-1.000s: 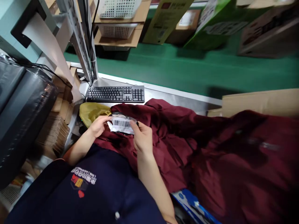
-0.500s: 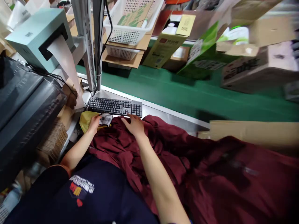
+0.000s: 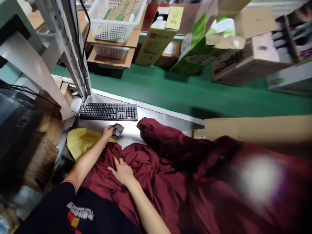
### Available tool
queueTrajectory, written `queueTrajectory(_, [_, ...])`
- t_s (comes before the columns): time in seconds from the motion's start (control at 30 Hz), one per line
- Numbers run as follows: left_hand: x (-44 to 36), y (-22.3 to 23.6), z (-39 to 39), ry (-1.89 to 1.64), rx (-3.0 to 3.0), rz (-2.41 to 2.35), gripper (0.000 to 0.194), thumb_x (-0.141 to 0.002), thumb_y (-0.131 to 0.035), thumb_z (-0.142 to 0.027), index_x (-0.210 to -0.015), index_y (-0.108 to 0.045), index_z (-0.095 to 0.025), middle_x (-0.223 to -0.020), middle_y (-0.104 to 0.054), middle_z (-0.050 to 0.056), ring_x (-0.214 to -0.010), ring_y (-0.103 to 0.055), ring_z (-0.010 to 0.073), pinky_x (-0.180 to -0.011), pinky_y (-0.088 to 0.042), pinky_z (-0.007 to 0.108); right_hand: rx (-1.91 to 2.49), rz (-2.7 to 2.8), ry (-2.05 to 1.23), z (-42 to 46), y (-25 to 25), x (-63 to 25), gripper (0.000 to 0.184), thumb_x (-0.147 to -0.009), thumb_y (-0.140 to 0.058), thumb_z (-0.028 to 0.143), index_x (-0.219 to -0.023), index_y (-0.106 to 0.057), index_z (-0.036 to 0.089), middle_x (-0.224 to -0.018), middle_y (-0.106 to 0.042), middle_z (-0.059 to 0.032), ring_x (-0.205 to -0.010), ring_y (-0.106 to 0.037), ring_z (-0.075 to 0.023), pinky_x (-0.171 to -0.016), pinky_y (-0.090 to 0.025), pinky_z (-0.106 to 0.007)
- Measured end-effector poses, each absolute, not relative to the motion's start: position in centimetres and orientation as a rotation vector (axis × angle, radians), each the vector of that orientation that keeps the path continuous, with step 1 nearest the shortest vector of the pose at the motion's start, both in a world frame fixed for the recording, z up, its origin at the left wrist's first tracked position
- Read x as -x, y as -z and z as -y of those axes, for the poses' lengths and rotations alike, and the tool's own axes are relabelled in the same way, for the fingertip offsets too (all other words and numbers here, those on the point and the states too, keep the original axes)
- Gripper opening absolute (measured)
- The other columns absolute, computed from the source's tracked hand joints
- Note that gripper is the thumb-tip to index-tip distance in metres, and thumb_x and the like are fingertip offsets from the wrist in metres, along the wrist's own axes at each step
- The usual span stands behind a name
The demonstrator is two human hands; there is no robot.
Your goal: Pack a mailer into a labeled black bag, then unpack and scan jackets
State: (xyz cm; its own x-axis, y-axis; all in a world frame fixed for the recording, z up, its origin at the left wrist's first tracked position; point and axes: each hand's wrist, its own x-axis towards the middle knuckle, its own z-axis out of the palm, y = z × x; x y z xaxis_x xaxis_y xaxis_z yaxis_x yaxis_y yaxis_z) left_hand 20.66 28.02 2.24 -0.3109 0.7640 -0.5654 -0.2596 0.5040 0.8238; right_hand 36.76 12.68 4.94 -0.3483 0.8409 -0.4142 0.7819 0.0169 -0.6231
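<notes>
My left hand [image 3: 108, 132] pinches a small dark grey crumpled piece [image 3: 118, 129] above the bare metal tabletop, just below the black keyboard [image 3: 108, 111]. Its printing, if any, cannot be read from here. Under my left forearm lies a bunched yellow cloth or bag [image 3: 81, 139]; which of the two I cannot tell. Maroon fabric [image 3: 156, 172] spreads in loose folds over the table from in front of my body far to the right. On those folds rests my right hand [image 3: 123, 172], palm down with its fingers apart.
Left of the keyboard stand a metal post [image 3: 60, 39] with cables and a pale green machine [image 3: 11, 13] trailing a paper strip. Flattened cardboard [image 3: 255, 128] borders the fabric at right. Beyond the table are a white basket [image 3: 109, 31] and several boxes on green flooring.
The maroon fabric and my right hand have come back from the keyboard toward my body, baring tabletop. The barcode label beside my left hand no longer shows; a dark piece is there. The view has shifted right.
</notes>
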Motion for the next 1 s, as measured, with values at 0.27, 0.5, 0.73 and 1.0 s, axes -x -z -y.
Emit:
queueTrajectory(0.27, [-22.6,2.0,-29.6,-1.010,-0.733,-1.744,0.025,-0.079,-0.066,-0.010,-0.102,-0.073,-0.016,-0.079,-0.070,0.002,-0.082,-0.063,0.0198,-0.090,-0.047,0.030,1.879,1.378,-1.220,-27.4,-2.7,-38.5,0.040,-0.076,-0.063,0.056,-0.095,-0.057,0.021,-0.094,-0.072,-0.0113,-0.088,-0.070,-0.0278,-0.081,-0.054,-0.041])
queueTrajectory(0.5, [-21.5,2.9,-29.7,-0.614,-1.419,-1.978,0.026,-0.092,-0.052,-0.012,-0.114,-0.065,-0.015,-0.096,-0.073,0.009,-0.092,-0.068,0.0236,-0.088,-0.051,0.034,1.897,1.264,-1.093,-30.8,3.8,-38.3,0.014,-0.070,-0.052,0.036,-0.072,-0.044,0.025,-0.068,-0.058,0.0003,-0.068,-0.056,-0.0192,-0.071,-0.046,-0.032])
queueTrajectory(0.73, [-21.1,2.3,-28.6,-0.602,-2.343,-1.553,0.025,-0.092,-0.053,-0.008,-0.106,-0.070,-0.020,-0.113,-0.073,0.009,-0.109,-0.065,0.0232,-0.099,-0.051,0.040,1.671,1.506,-1.028,-29.1,5.4,-38.9,0.025,-0.083,-0.048,0.032,-0.096,-0.067,0.022,-0.097,-0.075,-0.0070,-0.092,-0.069,-0.0250,-0.087,-0.053,-0.039])
queueTrajectory(1.0, [-20.5,1.9,-30.2,-0.123,-2.461,-1.416,0.036,-0.093,-0.067,-0.021,-0.128,-0.064,-0.014,-0.136,-0.066,0.013,-0.128,-0.059,0.0271,-0.106,-0.049,0.041,1.702,1.872,-0.852,-29.1,6.2,-39.2,0.037,-0.086,-0.057,0.022,-0.118,-0.075,0.024,-0.105,-0.070,-0.0100,-0.100,-0.062,-0.0262,-0.093,-0.053,-0.041])
